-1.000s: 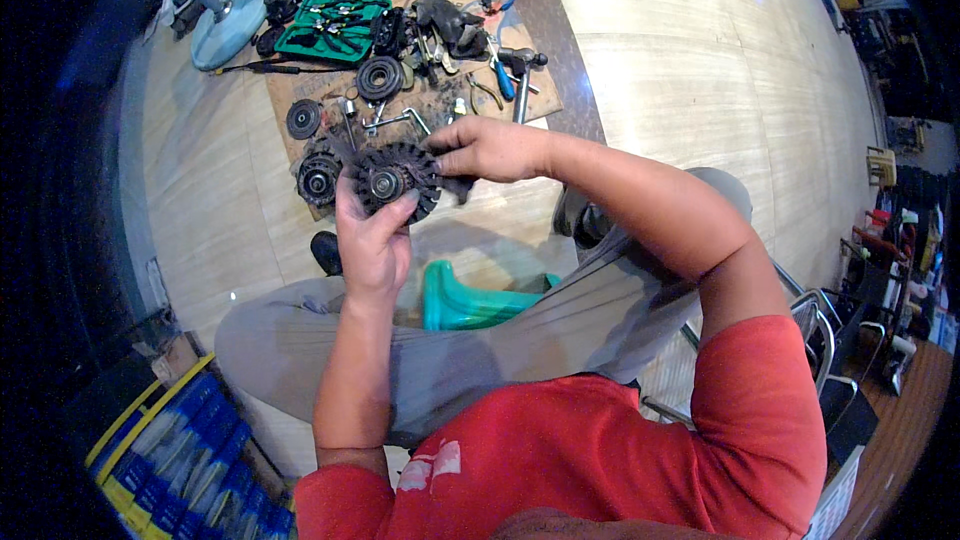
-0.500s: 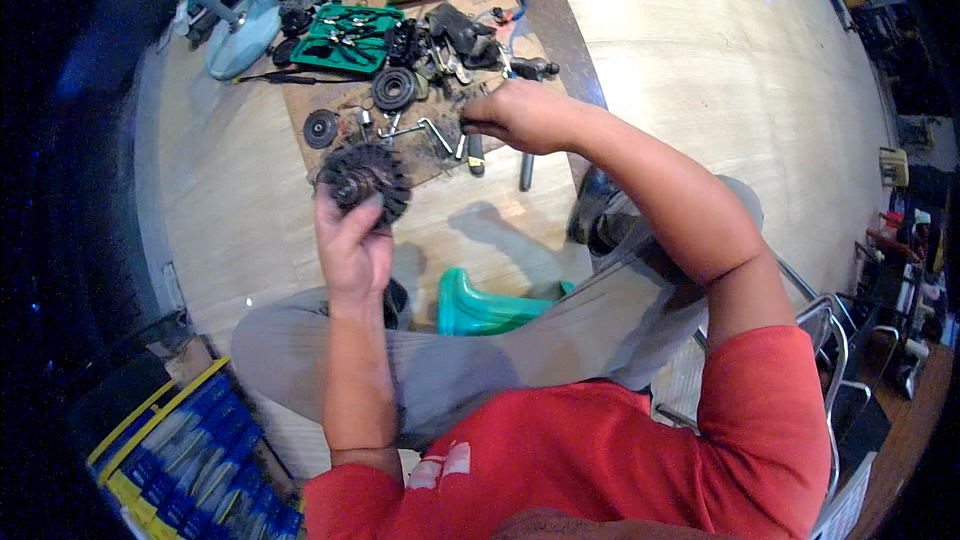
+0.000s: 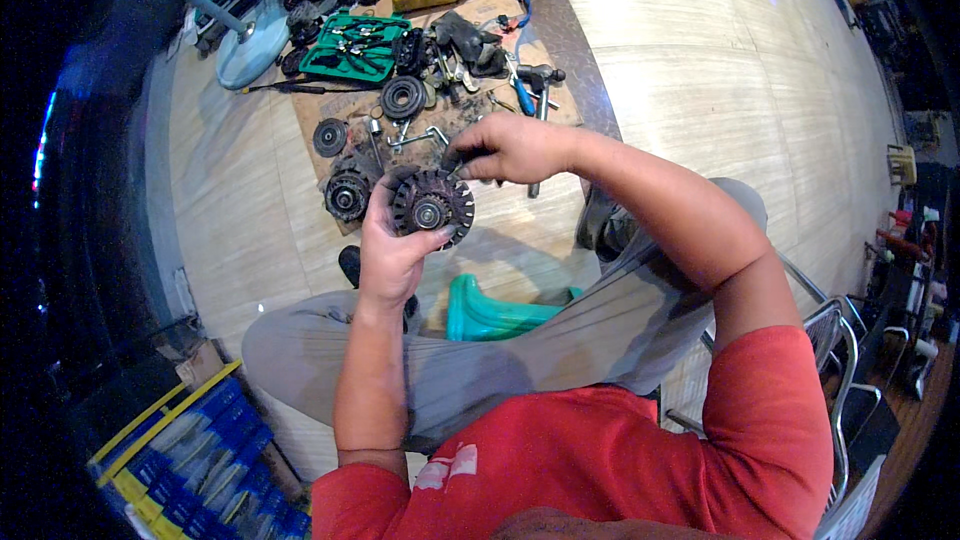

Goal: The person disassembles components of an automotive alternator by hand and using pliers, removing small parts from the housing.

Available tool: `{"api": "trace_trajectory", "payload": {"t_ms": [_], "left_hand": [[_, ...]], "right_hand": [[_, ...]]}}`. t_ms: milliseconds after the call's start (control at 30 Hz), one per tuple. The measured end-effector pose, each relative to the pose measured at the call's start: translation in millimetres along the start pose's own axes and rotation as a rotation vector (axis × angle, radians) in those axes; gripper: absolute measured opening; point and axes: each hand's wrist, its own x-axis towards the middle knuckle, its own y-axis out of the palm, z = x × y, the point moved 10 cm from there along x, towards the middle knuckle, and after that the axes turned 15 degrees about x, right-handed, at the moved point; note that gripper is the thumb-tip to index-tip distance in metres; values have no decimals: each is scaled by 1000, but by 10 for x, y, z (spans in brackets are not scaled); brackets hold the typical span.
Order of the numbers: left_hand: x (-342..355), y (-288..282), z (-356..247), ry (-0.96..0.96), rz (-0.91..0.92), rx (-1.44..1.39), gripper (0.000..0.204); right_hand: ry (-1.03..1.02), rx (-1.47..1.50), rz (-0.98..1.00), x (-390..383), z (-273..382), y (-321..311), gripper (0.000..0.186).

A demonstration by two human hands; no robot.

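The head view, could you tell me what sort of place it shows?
Probably a mechanic's repair workshop: a green tool tray and scattered metal parts lie on a board on the floor, and the left hand holds a round finned machine part that the right hand works on.

Rotor (image 3: 432,205) in left hand (image 3: 392,250): dull dark metal, ribbed rim looking rough and grimy, centre hub shining a little. Right hand (image 3: 510,148) is touching its far edge. Second rotor (image 3: 348,195) on left: same matt, dirty metal. Board (image 3: 335,115) underneath is looking like worn brown cardboard, stained. Floor (image 3: 700,50): pale wood planks, smooth, glaring faintly. Tool tray (image 3: 352,50) far left: green plastic, semi-gloss. Stool (image 3: 490,312) near: teal plastic, glossy. Trousers (image 3: 560,340): grey cloth, matt. Shirt (image 3: 640,460): red cloth, matt.
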Motion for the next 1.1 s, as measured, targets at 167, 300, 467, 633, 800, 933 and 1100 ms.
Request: {"api": "trace_trajectory", "payload": {"t_ms": [167, 300, 467, 633, 800, 933, 1100], "left_hand": [[31, -101, 38, -1, -102, 20, 70], [91, -316, -4, 80, -209, -53, 58], [136, -710, 0, 160, -335, -96, 42], [124, -925, -25, 141, -422, -188, 36], [82, -896, -143, 143, -396, -389, 48], [36, -851, -212, 151, -336, -390, 50], [39, -701, -196, 163, -278, -285, 50]], "right_hand": [[-38, -98, -60, -53, 105, -163, 25], [-8, -86, -3, -115, 247, -173, 25], [11, -288, 21, -146, 263, -108, 21], [46, -474, -44, -165, 200, -181, 19], [67, -511, -155, -177, -26, -496, 21], [133, -628, -213, -213, -53, -695, 18], [270, -614, -149, -277, -368, -859, 21]]}}
